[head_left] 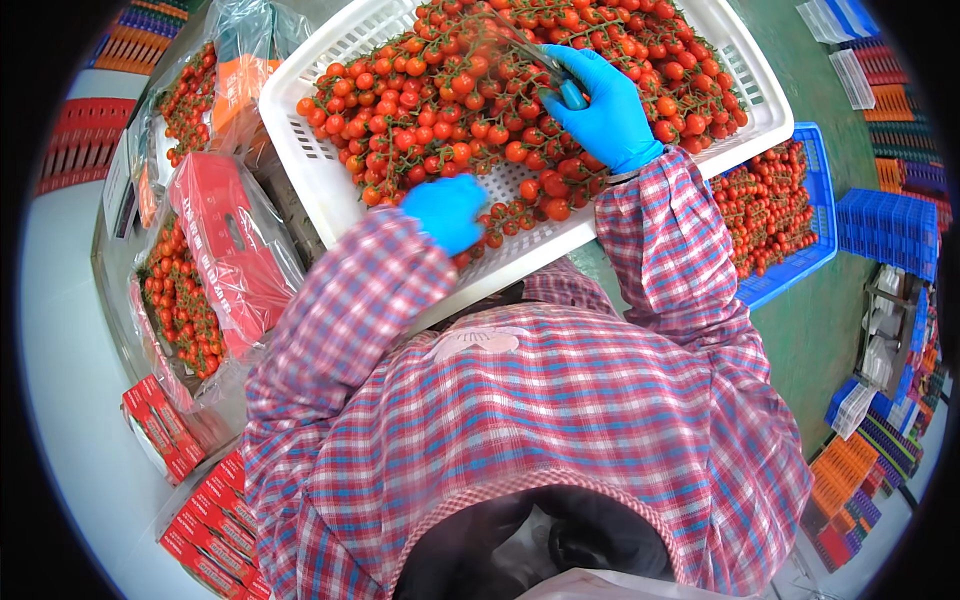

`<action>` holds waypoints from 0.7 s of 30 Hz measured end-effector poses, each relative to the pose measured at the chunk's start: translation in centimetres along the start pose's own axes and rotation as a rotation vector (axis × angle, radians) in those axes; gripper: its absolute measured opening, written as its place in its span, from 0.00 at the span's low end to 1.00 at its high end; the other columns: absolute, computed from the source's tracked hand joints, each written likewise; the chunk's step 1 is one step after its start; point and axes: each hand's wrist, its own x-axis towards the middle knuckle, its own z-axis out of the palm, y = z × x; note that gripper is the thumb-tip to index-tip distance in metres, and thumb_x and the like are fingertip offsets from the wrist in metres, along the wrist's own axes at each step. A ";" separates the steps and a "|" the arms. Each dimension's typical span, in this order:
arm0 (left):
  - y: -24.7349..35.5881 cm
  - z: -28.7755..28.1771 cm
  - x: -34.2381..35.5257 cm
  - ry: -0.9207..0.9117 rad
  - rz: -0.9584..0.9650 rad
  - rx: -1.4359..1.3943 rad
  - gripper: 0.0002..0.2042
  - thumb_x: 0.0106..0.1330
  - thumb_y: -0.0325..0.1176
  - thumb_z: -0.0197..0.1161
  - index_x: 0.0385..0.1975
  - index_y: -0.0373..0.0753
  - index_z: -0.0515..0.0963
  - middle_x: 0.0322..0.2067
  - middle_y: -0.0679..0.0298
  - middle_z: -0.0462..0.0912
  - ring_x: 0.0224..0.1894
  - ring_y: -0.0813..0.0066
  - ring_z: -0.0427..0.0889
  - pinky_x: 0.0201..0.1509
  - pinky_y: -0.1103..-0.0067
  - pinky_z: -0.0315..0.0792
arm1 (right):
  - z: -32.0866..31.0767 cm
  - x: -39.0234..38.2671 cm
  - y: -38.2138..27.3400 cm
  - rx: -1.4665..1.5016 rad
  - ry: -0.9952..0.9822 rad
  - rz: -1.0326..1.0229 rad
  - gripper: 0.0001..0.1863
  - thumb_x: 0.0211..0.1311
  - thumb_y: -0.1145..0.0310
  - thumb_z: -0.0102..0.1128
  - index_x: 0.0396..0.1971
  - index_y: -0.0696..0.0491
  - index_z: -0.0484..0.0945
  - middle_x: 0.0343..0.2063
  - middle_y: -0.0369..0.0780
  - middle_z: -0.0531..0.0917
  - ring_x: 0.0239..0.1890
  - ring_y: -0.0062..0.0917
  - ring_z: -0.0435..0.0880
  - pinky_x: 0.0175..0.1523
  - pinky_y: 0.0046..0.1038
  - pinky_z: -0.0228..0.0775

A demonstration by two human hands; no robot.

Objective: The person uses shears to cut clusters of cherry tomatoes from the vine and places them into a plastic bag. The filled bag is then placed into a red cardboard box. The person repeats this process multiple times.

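A white slotted crate stands before me, heaped with red cherry tomatoes on green stems. My right hand, in a blue glove, is closed around blue-handled scissors above the heap. Their blades point up and left, slightly blurred. At the crate's near side, my left hand, also blue-gloved, is low and curled beside some tomatoes where the crate floor shows. Its fingers are mostly turned away and smeared, so anything in them is hidden.
On the left stand a red carton in clear plastic and bagged tomatoes. Red boxes are stacked at lower left. A blue crate of tomatoes sits at the right, below the white one. Stacked blue crates stand farther right.
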 end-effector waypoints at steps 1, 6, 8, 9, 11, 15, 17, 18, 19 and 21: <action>1.5 1.4 1.0 0.218 0.113 -0.054 0.19 0.54 0.38 0.59 0.45 0.37 0.70 0.44 0.53 0.71 0.48 0.55 0.73 0.50 0.63 0.70 | 0.0 0.0 0.0 0.007 0.009 -0.004 0.22 0.48 0.68 0.61 0.48 0.44 0.74 0.29 0.42 0.73 0.31 0.37 0.76 0.37 0.34 0.70; 2.9 2.6 4.6 0.031 0.037 -0.009 0.24 0.50 0.38 0.64 0.47 0.36 0.68 0.44 0.49 0.73 0.49 0.52 0.73 0.51 0.65 0.69 | -0.2 -0.1 -0.1 -0.005 -0.017 0.032 0.22 0.48 0.67 0.61 0.48 0.45 0.74 0.29 0.42 0.73 0.31 0.36 0.76 0.36 0.34 0.70; 1.3 1.7 4.0 -0.222 0.046 0.016 0.24 0.50 0.38 0.64 0.47 0.37 0.69 0.43 0.48 0.75 0.47 0.52 0.74 0.49 0.65 0.70 | -0.3 -0.2 -0.1 -0.012 -0.047 0.076 0.21 0.49 0.66 0.60 0.48 0.45 0.74 0.30 0.42 0.74 0.32 0.37 0.77 0.37 0.35 0.70; 0.2 1.1 3.7 -0.226 0.162 0.047 0.22 0.51 0.38 0.62 0.47 0.38 0.71 0.41 0.50 0.77 0.44 0.52 0.76 0.47 0.66 0.72 | -0.2 -0.1 -0.1 -0.027 -0.033 0.051 0.22 0.49 0.69 0.61 0.48 0.46 0.73 0.29 0.41 0.73 0.32 0.34 0.76 0.38 0.32 0.70; -0.7 0.7 3.8 0.078 -0.021 -0.160 0.20 0.54 0.37 0.60 0.48 0.41 0.73 0.40 0.51 0.77 0.42 0.55 0.77 0.45 0.66 0.72 | -0.2 -0.1 0.0 -0.037 0.000 0.001 0.24 0.49 0.73 0.63 0.49 0.49 0.73 0.29 0.39 0.73 0.31 0.28 0.75 0.39 0.28 0.69; -0.2 1.9 5.4 0.420 -0.113 0.025 0.10 0.59 0.31 0.54 0.41 0.44 0.73 0.39 0.59 0.76 0.40 0.60 0.78 0.38 0.67 0.75 | 0.0 -0.2 0.2 -0.041 -0.006 0.036 0.23 0.49 0.71 0.61 0.49 0.48 0.73 0.29 0.41 0.73 0.31 0.31 0.76 0.38 0.31 0.70; 0.0 2.7 6.0 0.401 -0.094 0.247 0.12 0.57 0.33 0.58 0.41 0.43 0.73 0.36 0.59 0.75 0.37 0.59 0.78 0.35 0.67 0.74 | 0.1 -0.1 0.2 -0.014 0.001 0.038 0.21 0.50 0.66 0.58 0.48 0.45 0.74 0.30 0.43 0.74 0.31 0.37 0.77 0.36 0.35 0.71; -0.1 3.0 6.1 0.404 -0.054 0.324 0.13 0.56 0.35 0.60 0.42 0.43 0.72 0.35 0.59 0.74 0.35 0.59 0.78 0.33 0.67 0.73 | 0.1 -0.1 0.2 -0.016 -0.008 0.042 0.21 0.50 0.66 0.58 0.48 0.45 0.74 0.29 0.43 0.74 0.31 0.38 0.77 0.36 0.35 0.71; -0.3 3.2 6.2 0.470 -0.060 0.296 0.13 0.56 0.34 0.60 0.42 0.43 0.72 0.35 0.59 0.74 0.35 0.59 0.78 0.32 0.68 0.73 | 0.0 -0.1 0.1 -0.017 -0.012 0.041 0.21 0.50 0.67 0.58 0.48 0.45 0.74 0.29 0.43 0.74 0.31 0.38 0.76 0.35 0.35 0.71; -1.0 3.4 6.0 0.700 -0.025 0.219 0.13 0.56 0.34 0.59 0.42 0.44 0.71 0.35 0.59 0.72 0.34 0.60 0.78 0.31 0.69 0.73 | -0.1 0.0 0.0 -0.014 -0.007 0.032 0.21 0.50 0.67 0.57 0.47 0.45 0.74 0.29 0.43 0.73 0.31 0.38 0.76 0.35 0.36 0.71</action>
